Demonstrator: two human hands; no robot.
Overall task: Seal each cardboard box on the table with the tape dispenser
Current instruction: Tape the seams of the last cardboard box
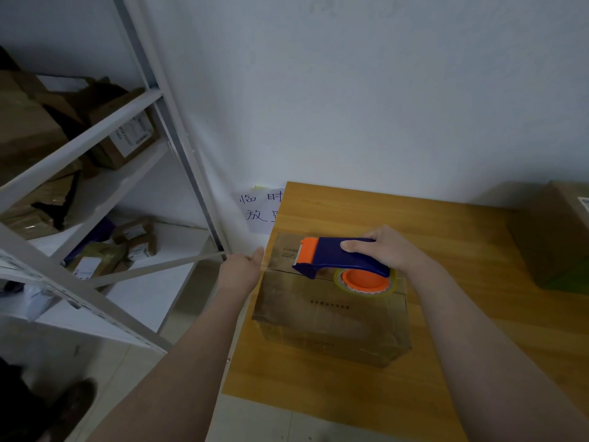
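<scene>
Tape dispenser (338,255) lies along cardboard box (328,314) seam, cutter left of my right grip (389,250).
Right grip wraps the handle; left grip (240,271) touches box edge beyond the cutter, finger curl unseen.

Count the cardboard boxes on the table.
2. One box lies at the table's left end under the tape dispenser; a second box sits far right, cut by the frame. Others may be out of view.
</scene>
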